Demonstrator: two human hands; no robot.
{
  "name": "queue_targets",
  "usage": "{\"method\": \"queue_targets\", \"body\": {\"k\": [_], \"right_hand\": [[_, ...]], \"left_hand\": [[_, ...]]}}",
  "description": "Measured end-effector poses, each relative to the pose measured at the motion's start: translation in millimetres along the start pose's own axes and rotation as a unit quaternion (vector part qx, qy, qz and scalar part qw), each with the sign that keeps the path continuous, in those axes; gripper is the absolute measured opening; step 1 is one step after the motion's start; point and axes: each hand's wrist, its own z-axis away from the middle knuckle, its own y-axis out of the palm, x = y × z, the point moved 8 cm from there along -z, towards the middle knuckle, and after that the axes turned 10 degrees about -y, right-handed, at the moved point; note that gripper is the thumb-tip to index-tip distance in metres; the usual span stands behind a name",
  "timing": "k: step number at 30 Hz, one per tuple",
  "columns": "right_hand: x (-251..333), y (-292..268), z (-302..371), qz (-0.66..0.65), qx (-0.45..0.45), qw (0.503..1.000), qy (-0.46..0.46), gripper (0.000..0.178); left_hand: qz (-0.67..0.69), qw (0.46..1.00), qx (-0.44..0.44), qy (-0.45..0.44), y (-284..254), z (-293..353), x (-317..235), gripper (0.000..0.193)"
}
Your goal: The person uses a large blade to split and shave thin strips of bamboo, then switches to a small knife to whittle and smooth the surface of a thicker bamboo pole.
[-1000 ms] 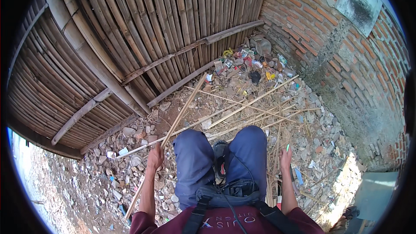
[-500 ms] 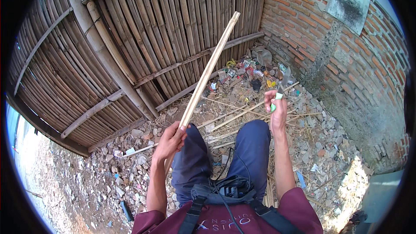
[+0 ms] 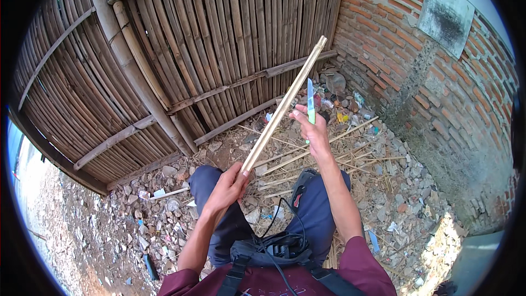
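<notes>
Bamboo-slat wall: closed side at left and ahead (image 3: 241,33); strip's far end appears in front of it, gap can't be judged from here.
Rubble ground: stones and scraps (image 3: 159,208) out left of the legs; low stuff, so the left elbow looks to have swing room.
Left knee: bent (image 3: 201,178), right beside the left hand; probably limits how far that hand can drop.
Left hand: fingers closed round the strip (image 3: 226,186), thumb lying along it. Grip is at the near end of the visible length, which likely leaves the rest free to work on.
Bamboo strip: pale, long (image 3: 284,104), tilted away and up to the right, far end unsupported. Near end hidden by hand and forearm.
Right hand: fingers wrapped on the knife handle (image 3: 313,130), thumb side toward the strip; can't tell if fingertips touch it.
Knife: green handle, blade (image 3: 310,104) pointing away from the body, just right of the strip. Keeps the point off both hands, I'd say.
Loose strips: crisscrossed on the ground (image 3: 350,131), beyond the right knee; possible snag down low.
Brick wall: far right (image 3: 383,49), well apart from the right arm.
</notes>
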Motion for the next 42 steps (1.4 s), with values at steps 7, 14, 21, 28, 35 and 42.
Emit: {"method": "queue_targets", "body": {"k": [7,14,21,28,35,42], "right_hand": [[-44.8,2.5,-38.7,-0.034,0.051,0.996,0.072,0.048],[-65.6,8.3,-38.6,-0.002,0.012,0.998,0.065,0.037],[-75.2,14.6,-36.7,-0.029,0.013,0.996,0.085,0.030],[-65.5,20.7,-39.1,-0.014,0.011,0.997,0.074,0.027],[-40.8,5.3,-50.8,0.209,0.024,0.976,-0.058,0.031],[3.7,27.5,-41.2,0.359,0.091,0.917,-0.147,0.027]], "left_hand": [[-0.006,0.999,-0.044,0.025,-11.7,-26.6,10.7,0.024],[-0.009,0.997,0.070,0.005,-11.1,-33.5,25.7,0.022],[-0.029,0.989,0.141,-0.029,-13.4,-38.3,40.0,0.031],[0.091,0.994,0.068,-0.004,-2.5,-101.3,19.8,0.045],[0.081,0.988,0.083,-0.102,5.5,-135.6,-5.2,0.042],[0.210,0.958,0.162,-0.107,11.0,-143.7,-35.1,0.041]]}}
